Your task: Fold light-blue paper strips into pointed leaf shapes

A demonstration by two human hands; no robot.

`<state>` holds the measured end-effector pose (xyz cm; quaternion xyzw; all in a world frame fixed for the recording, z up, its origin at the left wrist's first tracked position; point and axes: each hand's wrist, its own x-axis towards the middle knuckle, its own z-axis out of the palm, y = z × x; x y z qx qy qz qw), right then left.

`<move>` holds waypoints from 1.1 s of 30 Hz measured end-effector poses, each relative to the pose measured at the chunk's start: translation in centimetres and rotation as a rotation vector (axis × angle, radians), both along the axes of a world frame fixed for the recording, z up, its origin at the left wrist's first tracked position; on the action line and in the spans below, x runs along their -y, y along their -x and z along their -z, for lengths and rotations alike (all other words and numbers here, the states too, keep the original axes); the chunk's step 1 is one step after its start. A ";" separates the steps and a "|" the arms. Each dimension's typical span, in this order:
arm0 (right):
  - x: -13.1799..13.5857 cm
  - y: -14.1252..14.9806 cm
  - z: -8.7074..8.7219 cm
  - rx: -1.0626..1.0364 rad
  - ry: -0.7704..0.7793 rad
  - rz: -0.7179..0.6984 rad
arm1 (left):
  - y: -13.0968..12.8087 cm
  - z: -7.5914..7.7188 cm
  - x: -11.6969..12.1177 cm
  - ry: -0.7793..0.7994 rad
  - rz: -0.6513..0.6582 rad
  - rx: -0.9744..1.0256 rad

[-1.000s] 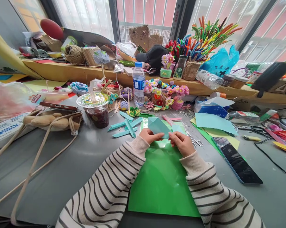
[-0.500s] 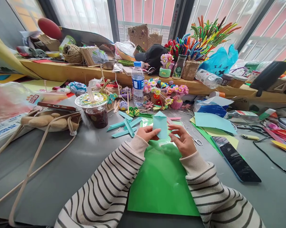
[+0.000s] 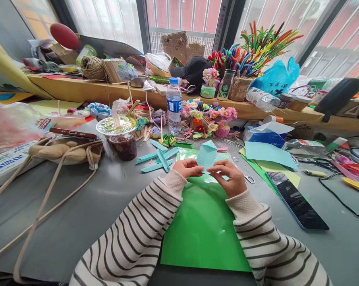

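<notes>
A small folded piece of light-blue paper [image 3: 207, 155] is held up above the far part of a glossy green sheet [image 3: 206, 230]. My left hand [image 3: 189, 168] pinches its lower left edge between thumb and fingers. At the lower right edge, my right hand [image 3: 228, 176] is closed on the same paper with thumb and fingertips. The fingers partly hide the paper's bottom edge. Several folded light-blue paper strips [image 3: 160, 157] lie crossed on the grey table to the left of my hands.
A lidded cup of dark drink [image 3: 121, 143] and a beige bag [image 3: 63, 153] stand on the left. Behind my hands are a water bottle [image 3: 174, 105] and crafted flowers [image 3: 209, 115]. To the right lie scissors [image 3: 250, 179], a light-blue sheet [image 3: 270, 155] and a phone [image 3: 297, 200].
The folded paper was turned from a slanted to an upright position, then tilted slightly right. My right hand came off it half a second ago and now grips its lower edge again.
</notes>
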<state>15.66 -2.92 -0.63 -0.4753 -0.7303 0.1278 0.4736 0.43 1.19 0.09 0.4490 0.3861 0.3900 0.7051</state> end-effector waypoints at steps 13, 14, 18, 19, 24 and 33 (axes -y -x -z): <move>-0.3 -0.4 -0.2 -0.055 0.199 -0.065 | -0.1 0.4 0.0 -0.117 -0.003 -0.058; -0.3 -0.4 -0.2 -0.084 0.207 -0.058 | -0.1 0.4 0.0 -0.127 0.003 -0.060; -0.2 0.0 -0.1 -0.218 0.270 -0.032 | -0.1 0.5 0.1 -0.153 0.024 -0.069; -0.2 0.1 -0.1 -0.242 0.289 -0.035 | -0.1 0.5 0.1 -0.154 0.023 -0.068; -0.2 0.4 0.0 -0.331 0.350 -0.031 | -0.2 0.4 0.2 -0.144 0.045 -0.051; 0.0 0.6 0.0 -0.328 0.364 -0.009 | -0.2 0.7 0.1 -0.174 0.087 -0.094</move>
